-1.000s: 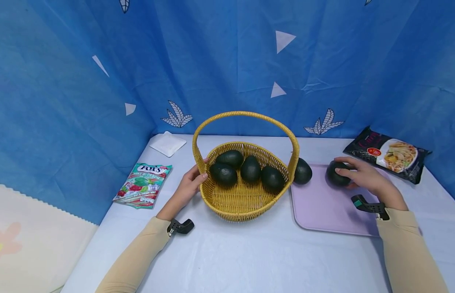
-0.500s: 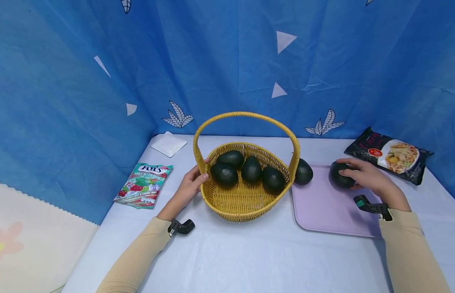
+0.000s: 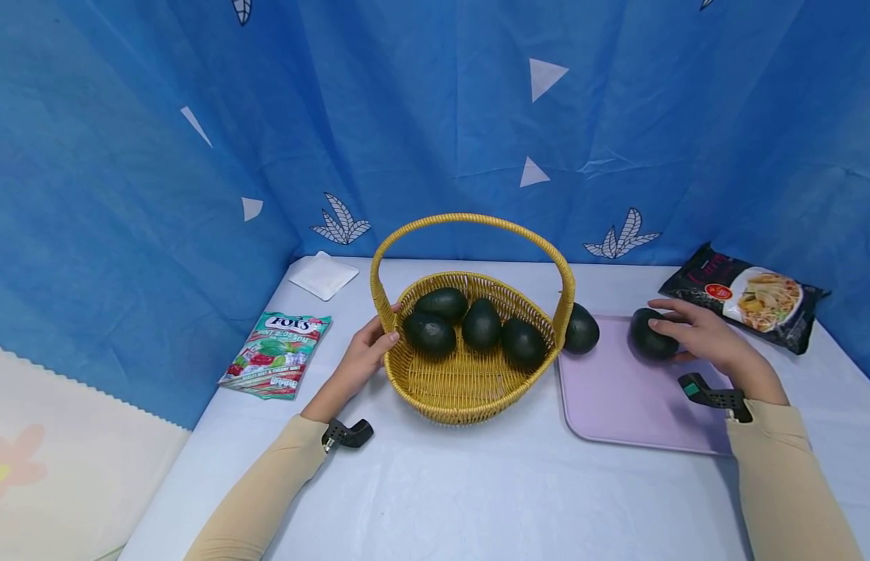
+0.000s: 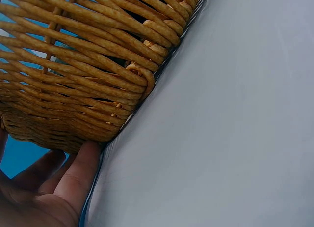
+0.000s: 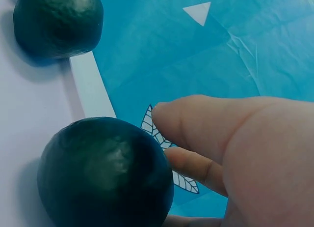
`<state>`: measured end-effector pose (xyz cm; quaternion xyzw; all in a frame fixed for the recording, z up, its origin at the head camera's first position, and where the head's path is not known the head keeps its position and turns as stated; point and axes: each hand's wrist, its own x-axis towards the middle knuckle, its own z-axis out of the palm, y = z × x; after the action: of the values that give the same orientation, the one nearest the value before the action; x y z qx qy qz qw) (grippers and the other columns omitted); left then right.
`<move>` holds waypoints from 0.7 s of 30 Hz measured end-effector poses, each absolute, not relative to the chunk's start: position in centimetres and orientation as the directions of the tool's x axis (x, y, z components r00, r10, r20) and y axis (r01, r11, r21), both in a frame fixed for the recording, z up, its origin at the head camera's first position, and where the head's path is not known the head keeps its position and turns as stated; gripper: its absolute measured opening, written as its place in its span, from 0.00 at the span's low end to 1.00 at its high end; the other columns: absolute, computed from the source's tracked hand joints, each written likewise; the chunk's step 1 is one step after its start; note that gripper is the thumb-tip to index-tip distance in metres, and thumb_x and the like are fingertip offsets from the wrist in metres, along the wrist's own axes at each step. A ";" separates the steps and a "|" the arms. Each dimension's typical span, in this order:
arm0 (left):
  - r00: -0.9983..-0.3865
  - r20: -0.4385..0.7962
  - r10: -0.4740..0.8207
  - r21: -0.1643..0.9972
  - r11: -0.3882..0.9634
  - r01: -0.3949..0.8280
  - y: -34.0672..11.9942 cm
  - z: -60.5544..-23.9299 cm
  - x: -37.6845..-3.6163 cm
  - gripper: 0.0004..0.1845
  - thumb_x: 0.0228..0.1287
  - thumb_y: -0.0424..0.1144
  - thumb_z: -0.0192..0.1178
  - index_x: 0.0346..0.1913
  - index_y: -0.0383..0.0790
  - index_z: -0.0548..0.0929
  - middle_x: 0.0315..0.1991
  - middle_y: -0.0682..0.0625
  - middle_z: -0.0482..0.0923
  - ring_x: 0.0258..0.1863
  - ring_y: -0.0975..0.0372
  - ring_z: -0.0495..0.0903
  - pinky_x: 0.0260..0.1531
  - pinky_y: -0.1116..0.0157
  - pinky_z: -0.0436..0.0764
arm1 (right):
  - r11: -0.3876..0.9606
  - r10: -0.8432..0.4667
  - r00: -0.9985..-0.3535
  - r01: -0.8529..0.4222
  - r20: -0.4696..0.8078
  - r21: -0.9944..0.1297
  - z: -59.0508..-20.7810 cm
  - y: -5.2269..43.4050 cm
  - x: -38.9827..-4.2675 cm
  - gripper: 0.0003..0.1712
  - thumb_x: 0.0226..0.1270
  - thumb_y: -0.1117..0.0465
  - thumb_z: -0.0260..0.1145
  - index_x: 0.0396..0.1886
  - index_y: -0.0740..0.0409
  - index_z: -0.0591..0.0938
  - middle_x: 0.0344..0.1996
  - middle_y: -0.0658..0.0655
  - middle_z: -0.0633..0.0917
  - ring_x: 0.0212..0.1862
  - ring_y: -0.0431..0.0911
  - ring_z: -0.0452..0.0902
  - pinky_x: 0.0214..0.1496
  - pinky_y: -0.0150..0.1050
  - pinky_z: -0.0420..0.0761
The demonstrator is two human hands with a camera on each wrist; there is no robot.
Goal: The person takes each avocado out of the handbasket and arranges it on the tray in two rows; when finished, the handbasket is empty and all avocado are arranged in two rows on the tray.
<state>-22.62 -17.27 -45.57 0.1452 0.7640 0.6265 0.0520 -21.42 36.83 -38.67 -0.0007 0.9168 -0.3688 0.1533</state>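
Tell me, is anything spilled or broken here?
Nothing stands out. Four avocados lie neatly in the basket, two more sit on the tray, and the candy bag and noodle packet look whole.

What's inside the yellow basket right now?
Four dark green avocados lie in the wicker basket, toward its back half; the front of its floor is bare weave. The left hand holds its rim. Whatever lies beneath the avocados is hidden.
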 end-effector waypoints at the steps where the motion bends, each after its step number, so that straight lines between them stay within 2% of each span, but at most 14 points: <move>1: -0.952 0.101 0.287 0.972 0.176 0.156 -17.3 -45.6 -22.6 0.30 0.79 0.39 0.51 0.80 0.50 0.61 0.77 0.39 0.64 0.68 0.48 0.70 0.51 0.74 0.81 | 0.728 -0.113 -0.954 0.111 -0.277 -0.676 -38.6 36.8 -21.4 0.41 0.82 0.46 0.50 0.80 0.68 0.53 0.72 0.86 0.54 0.64 0.80 0.62 0.47 0.57 0.87; 7: -0.952 0.101 0.288 0.971 0.181 0.158 -17.3 -45.5 -22.5 0.30 0.79 0.39 0.50 0.80 0.49 0.61 0.77 0.39 0.63 0.69 0.47 0.70 0.52 0.73 0.81 | 0.723 -0.101 -0.961 0.108 -0.259 -0.683 -37.9 37.2 -21.0 0.41 0.82 0.45 0.49 0.80 0.67 0.52 0.73 0.85 0.54 0.66 0.81 0.60 0.49 0.59 0.86; 16: -0.953 0.107 0.285 0.972 0.174 0.161 -17.2 -45.6 -22.6 0.30 0.79 0.40 0.51 0.80 0.50 0.61 0.76 0.38 0.65 0.66 0.49 0.70 0.50 0.74 0.80 | 0.745 -0.065 -0.979 0.080 -0.191 -0.663 -35.7 37.6 -19.6 0.43 0.81 0.42 0.49 0.80 0.67 0.51 0.71 0.83 0.58 0.65 0.78 0.64 0.49 0.59 0.86; 18: -0.952 0.109 0.287 0.972 0.170 0.162 -17.2 -45.5 -22.6 0.30 0.79 0.40 0.51 0.80 0.50 0.61 0.76 0.39 0.64 0.67 0.49 0.70 0.50 0.75 0.80 | 0.752 -0.053 -0.984 0.073 -0.171 -0.655 -35.2 37.4 -19.4 0.44 0.80 0.42 0.50 0.80 0.67 0.51 0.71 0.83 0.58 0.65 0.77 0.65 0.47 0.56 0.87; 21: -0.951 0.109 0.290 0.972 0.170 0.163 -17.3 -45.6 -22.7 0.30 0.79 0.39 0.51 0.80 0.50 0.61 0.77 0.40 0.64 0.69 0.48 0.69 0.51 0.75 0.80 | 0.757 -0.044 -0.990 0.054 -0.133 -0.651 -34.6 37.2 -19.1 0.44 0.80 0.42 0.51 0.80 0.66 0.52 0.72 0.83 0.59 0.63 0.75 0.66 0.42 0.43 0.88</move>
<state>-22.67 -17.28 -45.58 0.1484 0.7632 0.6269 0.0503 -19.09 37.16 -34.60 0.0027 0.9346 -0.3486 0.0701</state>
